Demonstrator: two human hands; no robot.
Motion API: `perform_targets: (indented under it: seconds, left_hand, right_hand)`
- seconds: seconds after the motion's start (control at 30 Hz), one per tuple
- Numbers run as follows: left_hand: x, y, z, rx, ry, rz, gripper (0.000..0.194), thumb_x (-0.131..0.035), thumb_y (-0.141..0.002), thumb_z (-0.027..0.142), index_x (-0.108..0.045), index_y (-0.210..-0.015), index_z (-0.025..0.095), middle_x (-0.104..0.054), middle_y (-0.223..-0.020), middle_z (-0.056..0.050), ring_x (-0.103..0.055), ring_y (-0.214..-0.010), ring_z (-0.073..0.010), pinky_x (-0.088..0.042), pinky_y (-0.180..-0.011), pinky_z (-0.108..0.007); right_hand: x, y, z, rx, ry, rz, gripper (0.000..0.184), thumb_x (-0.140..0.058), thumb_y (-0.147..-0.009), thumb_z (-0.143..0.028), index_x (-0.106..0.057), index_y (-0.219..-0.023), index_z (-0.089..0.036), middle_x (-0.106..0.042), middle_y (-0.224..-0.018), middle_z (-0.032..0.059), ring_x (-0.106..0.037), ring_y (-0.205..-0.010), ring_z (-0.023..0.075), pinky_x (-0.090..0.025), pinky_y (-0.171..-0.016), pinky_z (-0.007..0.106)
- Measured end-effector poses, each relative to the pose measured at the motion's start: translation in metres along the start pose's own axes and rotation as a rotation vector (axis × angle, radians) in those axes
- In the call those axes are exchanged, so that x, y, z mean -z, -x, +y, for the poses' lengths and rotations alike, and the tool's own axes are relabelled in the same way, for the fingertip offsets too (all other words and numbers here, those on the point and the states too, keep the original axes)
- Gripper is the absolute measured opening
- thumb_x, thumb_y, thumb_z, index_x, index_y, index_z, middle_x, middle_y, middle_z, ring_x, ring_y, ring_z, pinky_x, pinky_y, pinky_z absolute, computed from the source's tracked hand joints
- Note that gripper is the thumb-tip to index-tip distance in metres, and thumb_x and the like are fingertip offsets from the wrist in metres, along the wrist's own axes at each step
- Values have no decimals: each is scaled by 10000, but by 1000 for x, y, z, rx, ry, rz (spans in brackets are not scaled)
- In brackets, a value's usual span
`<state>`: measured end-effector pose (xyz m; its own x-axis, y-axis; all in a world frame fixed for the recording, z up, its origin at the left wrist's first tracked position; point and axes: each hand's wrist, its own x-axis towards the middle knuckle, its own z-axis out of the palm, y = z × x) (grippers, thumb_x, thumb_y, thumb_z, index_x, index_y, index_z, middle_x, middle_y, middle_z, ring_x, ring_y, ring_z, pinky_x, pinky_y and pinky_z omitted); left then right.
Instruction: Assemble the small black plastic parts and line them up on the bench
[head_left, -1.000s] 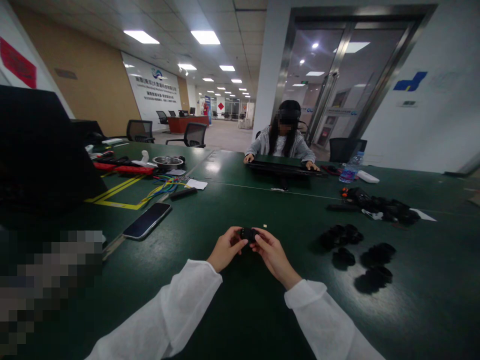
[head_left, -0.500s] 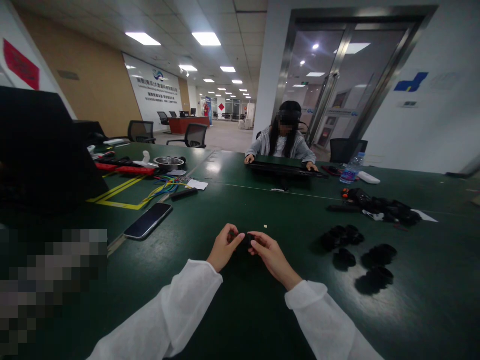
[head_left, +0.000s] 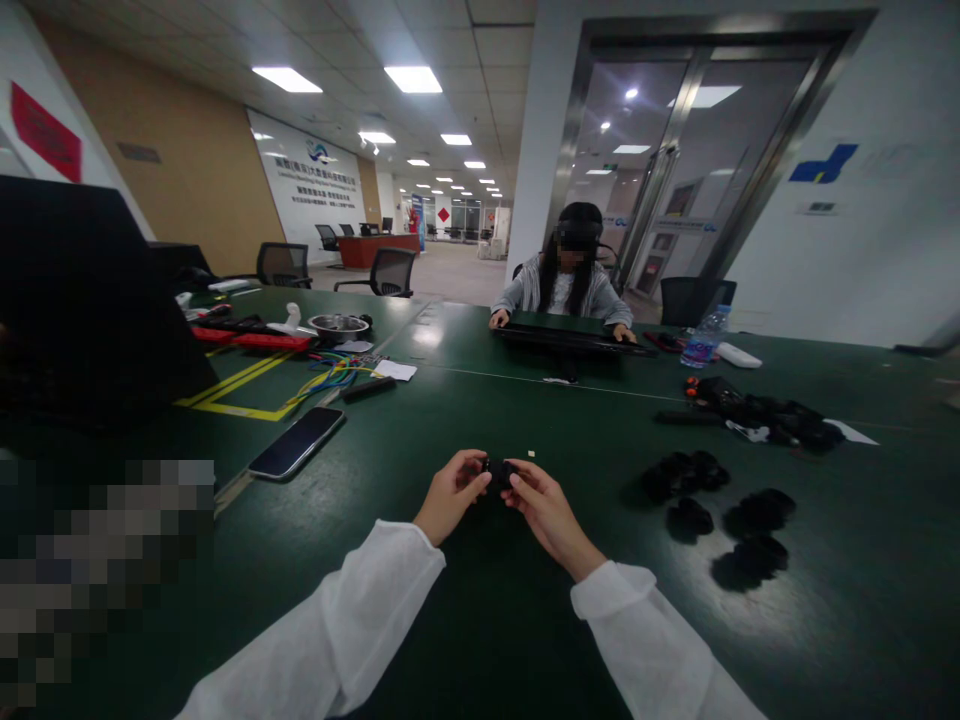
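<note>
My left hand and my right hand meet over the dark green table, both in white sleeves. Between their fingertips they pinch a small black part, held just above the tabletop. Much of the part is hidden by my fingers. A tiny pale bit lies on the table just beyond it. To my right, apart from my hands, lie several more small black parts in loose clusters.
A phone lies face up to my left. Beyond it are coloured wires, a metal bowl and a red bar. A dark screen stands far left. A person sits across the table at a keyboard, with a water bottle nearby.
My fingers have shifted on the small black part, closing over it and then showing it again between the fingertips. The hands stay in the same spot.
</note>
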<state>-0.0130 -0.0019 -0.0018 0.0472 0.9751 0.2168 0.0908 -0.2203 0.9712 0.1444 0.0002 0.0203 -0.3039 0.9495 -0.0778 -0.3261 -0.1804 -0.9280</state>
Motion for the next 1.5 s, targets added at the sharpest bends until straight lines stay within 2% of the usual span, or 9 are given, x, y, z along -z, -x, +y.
perform_targets:
  seconds: [0.23, 0.43, 0.6, 0.97, 1.13, 1.3, 1.43, 1.47, 1.5]
  left_hand:
    - [0, 0, 3, 0, -21, 4, 223, -508, -752, 340, -469, -918, 196, -478, -635, 59, -479, -436, -56, -384, -419, -171]
    - [1, 3, 7, -32, 30, -55, 337, -492, -760, 247, -446, -1092, 206, -517, -750, 17, -524, -574, -83, -398, -492, -183]
    - [2, 2, 2, -39, -29, -52, 338, -507, -745, 230, -476, -1076, 176, -529, -765, 0, -522, -595, -95, -407, -517, -201]
    - [0, 3, 8, 30, -171, 33, 287, -500, -723, 442, -480, -651, 164, -480, -508, 63, -475, -465, -91, -362, -451, -189]
    - [1, 4, 10, 48, -210, 15, 358, -435, -751, 476, -483, -590, 160, -464, -476, 54, -458, -456, -97, -349, -449, -195]
    - [0, 4, 9, 33, -83, 28, 400, -328, -812, 437, -469, -564, 157, -459, -492, 36, -451, -463, -95, -355, -452, -196]
    - [1, 5, 10, -4, -21, 61, 127, -417, -773, 263, -495, -742, 168, -525, -640, 19, -505, -564, -106, -382, -471, -185]
    - [2, 5, 11, -23, -16, 67, 119, -443, -737, 198, -495, -843, 179, -547, -749, 2, -524, -626, -115, -390, -479, -181]
    - [2, 5, 13, -51, -19, 62, 253, -455, -697, 136, -480, -942, 195, -545, -875, -17, -534, -699, -126, -399, -492, -180]
  right_hand:
    - [-3, 6, -7, -30, 48, -42, 271, -625, -635, -222, -586, -903, -212, -557, -767, -5, -529, -665, 114, -402, -675, 310]
    - [1, 0, 0, 2, -20, -16, 265, -619, -650, -224, -584, -912, -211, -561, -800, 5, -529, -659, 105, -400, -647, 288]
    - [2, -2, 2, 1, -47, -3, 263, -635, -634, -226, -588, -892, -209, -558, -787, 1, -534, -645, 103, -401, -647, 290]
    - [5, 4, -6, -41, 48, -143, 231, -574, -691, -204, -562, -920, -224, -542, -836, 3, -531, -705, 109, -406, -690, 296]
    - [1, 8, -12, -62, 73, -185, 253, -590, -670, -193, -539, -915, -233, -532, -870, 1, -540, -729, 121, -409, -709, 314]
    - [0, 8, -12, -83, 31, -132, 264, -609, -653, -208, -545, -908, -227, -539, -854, 6, -543, -728, 128, -408, -704, 321]
    - [1, 6, -9, -61, -33, -86, 268, -632, -631, -215, -568, -891, -222, -552, -792, -1, -541, -692, 122, -402, -680, 306]
    - [1, 5, -8, -58, -44, -81, 269, -635, -628, -216, -574, -889, -220, -555, -781, -2, -541, -681, 120, -401, -672, 303]
    - [1, 4, -7, -56, -54, -78, 268, -637, -626, -217, -579, -888, -218, -556, -777, -1, -540, -669, 118, -401, -664, 301]
